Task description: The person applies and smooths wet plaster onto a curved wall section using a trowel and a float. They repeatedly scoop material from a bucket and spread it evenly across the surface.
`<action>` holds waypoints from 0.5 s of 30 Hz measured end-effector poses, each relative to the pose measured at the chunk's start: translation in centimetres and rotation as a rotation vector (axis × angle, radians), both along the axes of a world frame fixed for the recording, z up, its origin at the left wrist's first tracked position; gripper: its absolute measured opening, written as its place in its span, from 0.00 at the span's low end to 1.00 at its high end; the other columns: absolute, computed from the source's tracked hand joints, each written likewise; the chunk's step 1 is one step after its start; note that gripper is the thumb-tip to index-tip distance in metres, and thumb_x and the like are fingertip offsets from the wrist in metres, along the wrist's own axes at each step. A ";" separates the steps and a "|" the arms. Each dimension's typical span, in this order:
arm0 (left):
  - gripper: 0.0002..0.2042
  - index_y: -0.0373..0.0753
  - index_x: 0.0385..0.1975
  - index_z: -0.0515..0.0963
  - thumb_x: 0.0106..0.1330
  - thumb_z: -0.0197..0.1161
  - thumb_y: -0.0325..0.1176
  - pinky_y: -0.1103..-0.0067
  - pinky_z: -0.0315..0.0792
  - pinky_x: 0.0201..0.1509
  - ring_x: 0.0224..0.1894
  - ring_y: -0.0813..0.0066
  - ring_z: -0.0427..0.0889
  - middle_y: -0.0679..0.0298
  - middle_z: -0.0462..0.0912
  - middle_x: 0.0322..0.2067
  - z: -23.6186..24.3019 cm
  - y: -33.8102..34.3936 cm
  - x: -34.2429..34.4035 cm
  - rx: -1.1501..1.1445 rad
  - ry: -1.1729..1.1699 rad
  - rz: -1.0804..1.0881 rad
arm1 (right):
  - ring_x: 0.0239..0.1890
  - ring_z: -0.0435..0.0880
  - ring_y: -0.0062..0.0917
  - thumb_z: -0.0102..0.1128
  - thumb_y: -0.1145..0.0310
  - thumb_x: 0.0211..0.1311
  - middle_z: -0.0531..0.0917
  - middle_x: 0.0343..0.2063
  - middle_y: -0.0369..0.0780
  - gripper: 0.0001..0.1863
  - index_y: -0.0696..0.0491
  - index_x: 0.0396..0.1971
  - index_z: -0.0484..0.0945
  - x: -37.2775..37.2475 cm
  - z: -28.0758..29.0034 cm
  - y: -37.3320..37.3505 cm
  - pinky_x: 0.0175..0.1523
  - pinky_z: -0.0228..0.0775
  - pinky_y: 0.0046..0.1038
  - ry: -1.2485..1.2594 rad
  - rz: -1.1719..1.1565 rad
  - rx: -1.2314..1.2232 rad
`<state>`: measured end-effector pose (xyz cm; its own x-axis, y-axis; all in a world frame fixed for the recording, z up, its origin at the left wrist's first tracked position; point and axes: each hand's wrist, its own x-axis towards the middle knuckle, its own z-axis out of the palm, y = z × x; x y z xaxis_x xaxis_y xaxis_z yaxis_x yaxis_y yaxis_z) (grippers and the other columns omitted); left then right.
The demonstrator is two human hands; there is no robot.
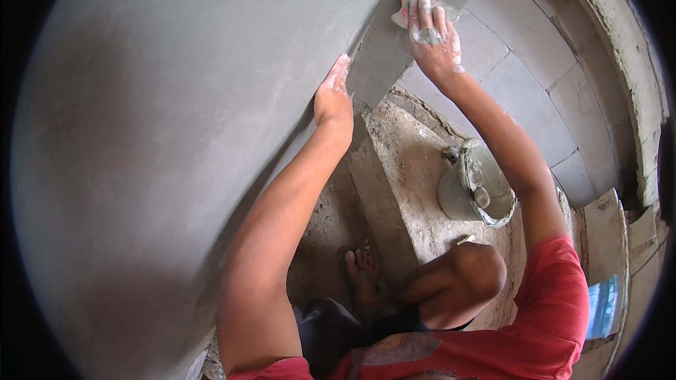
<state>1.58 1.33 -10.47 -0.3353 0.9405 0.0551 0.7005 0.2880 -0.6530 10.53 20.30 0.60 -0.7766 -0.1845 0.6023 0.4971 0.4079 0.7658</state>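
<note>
My right hand (pixel 433 36), smeared with white plaster, presses a thin pale spreader (pixel 406 1) with red marks and a notched edge flat against a smooth grey plastered strip (pixel 384 53). Its fingers lie over the spreader, hiding much of it. Lower and to the left, my left hand (pixel 334 96) rests along the edge of a broad grey wall (pixel 197 84), its fingers stretched out and white with plaster. Nothing shows in that hand, though its palm is hidden.
A bucket (pixel 458 190) caked with grey plaster, a handle sticking up inside, stands on a rough concrete step (pixel 405 148) below my right forearm. Large grey blocks (pixel 521 35) form the wall at right. My sandalled foot (pixel 361 274) is on a lower level.
</note>
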 end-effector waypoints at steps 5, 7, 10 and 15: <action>0.31 0.38 0.81 0.60 0.81 0.51 0.40 0.57 0.18 0.88 0.88 0.63 0.34 0.62 0.43 0.86 -0.7 0.2 -0.5 -0.077 0.037 0.012 | 0.53 0.82 0.38 0.60 0.72 0.65 0.73 0.66 0.58 0.32 0.71 0.67 0.72 -1.1 -6.2 1.9 0.49 0.85 0.32 -0.169 -0.149 0.016; 0.31 0.38 0.81 0.59 0.81 0.50 0.40 0.57 0.19 0.88 0.88 0.63 0.34 0.62 0.43 0.86 -1.2 0.1 -0.4 -0.008 0.053 0.020 | 0.53 0.82 0.38 0.61 0.72 0.65 0.73 0.66 0.58 0.30 0.70 0.66 0.74 -1.5 -9.4 2.3 0.50 0.85 0.32 -0.183 -0.088 -0.008; 0.31 0.37 0.81 0.59 0.81 0.50 0.40 0.57 0.19 0.88 0.88 0.63 0.35 0.62 0.43 0.86 -1.6 0.2 -0.2 0.009 0.034 0.007 | 0.55 0.80 0.41 0.62 0.70 0.63 0.73 0.66 0.59 0.28 0.70 0.61 0.78 -1.6 -13.2 2.4 0.52 0.85 0.33 -0.227 -0.059 -0.047; 0.31 0.37 0.81 0.59 0.81 0.49 0.40 0.57 0.19 0.88 0.88 0.63 0.35 0.62 0.44 0.86 -1.5 0.2 -0.4 0.011 0.045 0.015 | 0.58 0.79 0.43 0.65 0.70 0.57 0.69 0.69 0.61 0.31 0.68 0.61 0.79 -1.9 -17.1 2.0 0.52 0.84 0.37 -0.230 -0.042 -0.144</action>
